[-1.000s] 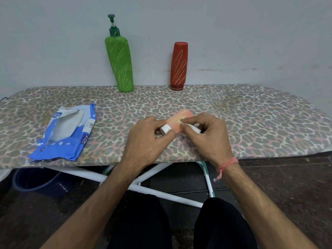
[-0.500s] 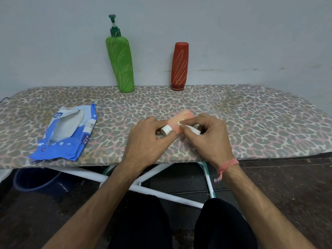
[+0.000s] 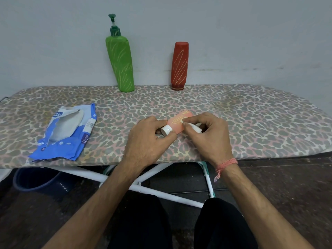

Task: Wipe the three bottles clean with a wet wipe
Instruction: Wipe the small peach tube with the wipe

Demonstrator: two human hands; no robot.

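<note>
Lying pink bottle (image 3: 180, 121) pinched between left hand (image 3: 147, 139) and right hand (image 3: 210, 137) fingers (image 3: 193, 120)

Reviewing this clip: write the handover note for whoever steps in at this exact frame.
Left hand: grips the white-capped end of the pink bottle, which lies on its side on the ironing board.
Right hand: pinches a folded wet wipe against the pink bottle's side.
Green pump bottle and red bottle stand at the back by the wall, both showing yellow scribbles. The opened wipe pack lies to the left.
Done: nothing fully clean; the pink bottle has yellow marks on it.
Left: finish the pink bottle, then wipe the green and red ones.
</note>
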